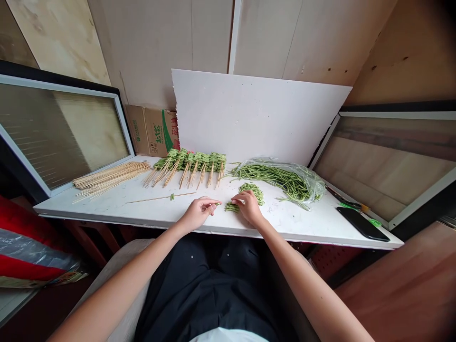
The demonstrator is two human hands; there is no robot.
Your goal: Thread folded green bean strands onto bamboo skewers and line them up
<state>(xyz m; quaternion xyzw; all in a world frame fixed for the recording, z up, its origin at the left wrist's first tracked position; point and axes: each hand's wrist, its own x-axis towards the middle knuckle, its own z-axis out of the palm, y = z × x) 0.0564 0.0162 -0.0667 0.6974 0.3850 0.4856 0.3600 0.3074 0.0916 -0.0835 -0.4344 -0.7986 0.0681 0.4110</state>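
My left hand [200, 212] is closed in a pinch near the table's front edge, with a short piece of green bean [218, 204] at its fingertips. Across from it, my right hand [248, 206] has its thumb and fingers drawn together over a small row of cut bean pieces [231, 207]; whatever they grip is hidden. Just behind that hand is a heap of cut beans [253, 190]. A single wooden skewer [153, 198] with a bit of bean on it lies left of my left hand.
Finished bean skewers [199, 164] are lined up at the back. Loose bare skewers [110, 175] lie at the left. Long beans in a clear plastic bag [285, 178] rest at the right. A black phone [361, 223] is by the right edge, below scissors [344, 197]. A white board [256, 114] stands behind.
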